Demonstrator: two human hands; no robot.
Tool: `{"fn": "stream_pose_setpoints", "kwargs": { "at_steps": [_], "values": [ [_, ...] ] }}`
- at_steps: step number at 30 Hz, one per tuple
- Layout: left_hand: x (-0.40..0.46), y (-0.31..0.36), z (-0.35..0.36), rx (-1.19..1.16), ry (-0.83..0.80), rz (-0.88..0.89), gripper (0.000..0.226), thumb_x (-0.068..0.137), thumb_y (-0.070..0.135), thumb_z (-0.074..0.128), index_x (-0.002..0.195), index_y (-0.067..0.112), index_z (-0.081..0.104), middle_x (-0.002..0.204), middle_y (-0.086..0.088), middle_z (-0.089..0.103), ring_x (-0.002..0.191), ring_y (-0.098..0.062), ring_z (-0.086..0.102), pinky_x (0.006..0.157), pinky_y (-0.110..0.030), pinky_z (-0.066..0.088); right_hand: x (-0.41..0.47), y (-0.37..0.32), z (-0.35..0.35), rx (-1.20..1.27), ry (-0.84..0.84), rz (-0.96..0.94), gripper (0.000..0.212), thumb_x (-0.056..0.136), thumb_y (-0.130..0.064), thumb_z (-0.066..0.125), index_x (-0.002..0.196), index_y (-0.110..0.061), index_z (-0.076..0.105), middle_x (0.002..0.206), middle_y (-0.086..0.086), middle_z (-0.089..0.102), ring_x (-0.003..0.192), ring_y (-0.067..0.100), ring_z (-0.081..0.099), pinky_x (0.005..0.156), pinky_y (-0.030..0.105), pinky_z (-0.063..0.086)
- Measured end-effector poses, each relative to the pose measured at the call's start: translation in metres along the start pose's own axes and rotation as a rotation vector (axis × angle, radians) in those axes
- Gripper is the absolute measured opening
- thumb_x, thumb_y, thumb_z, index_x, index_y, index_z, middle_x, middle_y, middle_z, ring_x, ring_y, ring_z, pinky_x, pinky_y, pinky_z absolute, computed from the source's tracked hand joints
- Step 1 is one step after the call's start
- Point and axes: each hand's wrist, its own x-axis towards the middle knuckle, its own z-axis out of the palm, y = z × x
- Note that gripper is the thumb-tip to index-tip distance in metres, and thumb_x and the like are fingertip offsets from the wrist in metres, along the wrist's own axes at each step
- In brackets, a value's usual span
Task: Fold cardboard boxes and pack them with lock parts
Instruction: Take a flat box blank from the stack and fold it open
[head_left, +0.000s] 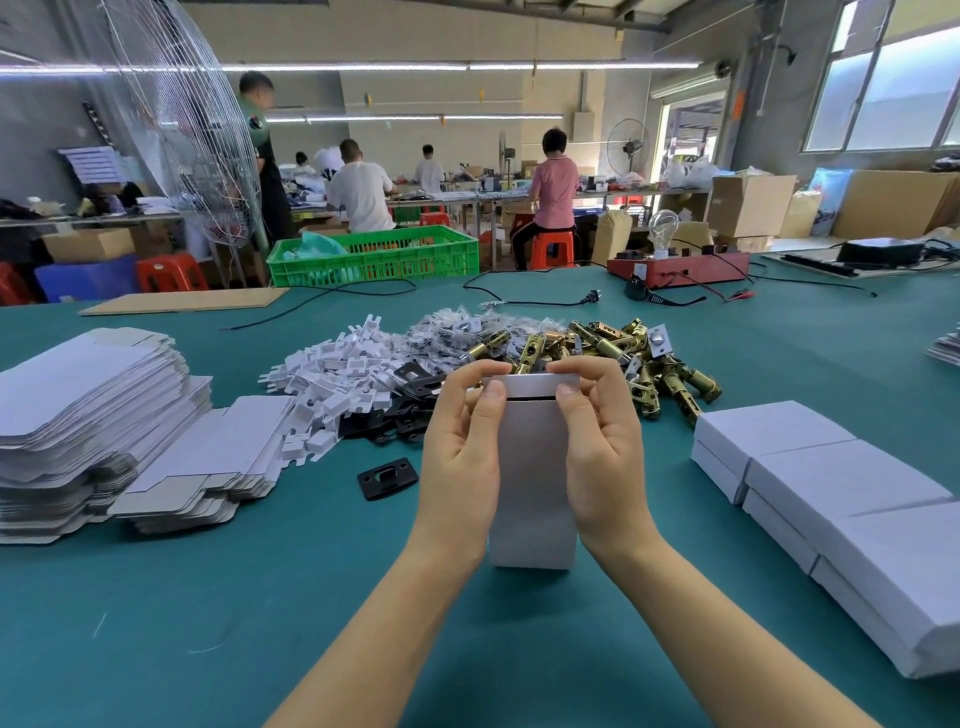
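Box (530, 467) upright between left hand (460, 457), right hand (602, 457); both grip it.

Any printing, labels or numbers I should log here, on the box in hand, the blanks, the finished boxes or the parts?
No legible text anywhere in this view.
Box held by the left hand and right hand: plain white, no print visible.
Flat blanks and finished boxes: blank faces.
Brass latches and bagged parts: any markings too small to read.
Sheets on the far left wall: too blurred to read.
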Motion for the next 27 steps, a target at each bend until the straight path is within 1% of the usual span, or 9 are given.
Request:
{"fn": "stream_pose_setpoints", "kwargs": {
  "at_steps": [2,6,11,15,18,22,25,27],
  "values": [
    [0.0004,0.0009,0.0002,-0.002,0.004,-0.006,0.016,0.093,0.036,0.050,0.092,0.044,0.064,0.082,0.011,0.059,0.078,-0.011,0.051,0.073,-0.034,0.044,0.0005,0.0003,0.0000,0.010,0.003,-0.003,0.015,0.091,-0.022,0.044,0.091,-0.031,0.056,0.077,-0.017,0.056,0.069,0.006,0.047,0.062,0.020,0.039],
    [0.0008,0.0016,0.0001,-0.044,0.009,-0.025,0.014,0.089,0.039,0.053,0.090,0.043,0.066,0.083,0.006,0.059,0.081,-0.018,0.051,0.077,-0.042,0.042,0.0023,0.0016,-0.0012,0.027,0.007,0.005,0.015,0.087,-0.020,0.044,0.088,-0.028,0.057,0.079,-0.019,0.058,0.076,0.001,0.051,0.068,0.013,0.040],
    [0.0014,0.0015,-0.0021,-0.088,-0.025,-0.041,0.011,0.089,0.037,0.056,0.090,0.040,0.067,0.085,-0.001,0.060,0.085,-0.024,0.051,0.079,-0.047,0.041,0.0022,0.0024,-0.0016,0.040,0.004,-0.001,0.015,0.086,-0.019,0.043,0.086,-0.027,0.056,0.075,-0.019,0.057,0.072,0.001,0.050,0.065,0.013,0.039],
    [0.0020,0.0009,-0.0026,-0.085,-0.049,-0.035,0.011,0.089,0.036,0.056,0.089,0.041,0.066,0.080,0.008,0.061,0.080,-0.016,0.053,0.074,-0.040,0.044,0.0021,0.0029,-0.0025,0.053,0.004,0.002,0.013,0.086,-0.019,0.043,0.087,-0.024,0.055,0.078,-0.017,0.057,0.076,0.003,0.051,0.069,0.019,0.040],
    [0.0027,0.0009,-0.0042,-0.089,-0.061,-0.046,0.011,0.088,0.037,0.058,0.089,0.040,0.068,0.080,0.010,0.063,0.078,-0.011,0.056,0.073,-0.033,0.047,0.0025,0.0030,-0.0026,0.057,-0.012,0.014,0.012,0.087,-0.020,0.044,0.088,-0.025,0.055,0.080,-0.012,0.057,0.076,0.006,0.051,0.070,0.023,0.040],
    [0.0020,0.0008,-0.0030,-0.066,-0.057,-0.030,0.012,0.088,0.036,0.058,0.090,0.043,0.068,0.081,0.010,0.064,0.079,-0.009,0.057,0.074,-0.030,0.049,0.0023,0.0041,-0.0035,0.057,-0.015,0.019,0.011,0.087,-0.020,0.044,0.090,-0.022,0.054,0.082,-0.009,0.057,0.077,0.005,0.051,0.069,0.018,0.041],
    [-0.0002,0.0010,-0.0008,-0.007,-0.056,0.013,0.018,0.090,0.037,0.055,0.097,0.049,0.066,0.089,0.012,0.065,0.082,-0.006,0.059,0.075,-0.026,0.052,0.0027,0.0043,-0.0041,0.060,-0.013,0.025,0.010,0.087,-0.020,0.044,0.091,-0.020,0.053,0.084,-0.007,0.056,0.075,0.003,0.051,0.067,0.016,0.040],
    [-0.0007,0.0018,0.0000,0.012,-0.058,0.024,0.017,0.090,0.037,0.054,0.096,0.048,0.066,0.092,0.011,0.066,0.082,-0.006,0.060,0.072,-0.023,0.052,0.0030,0.0036,-0.0039,0.055,-0.019,0.028,0.010,0.087,-0.020,0.043,0.092,-0.020,0.053,0.085,-0.006,0.056,0.075,0.002,0.050,0.067,0.015,0.040]
  ]
}}
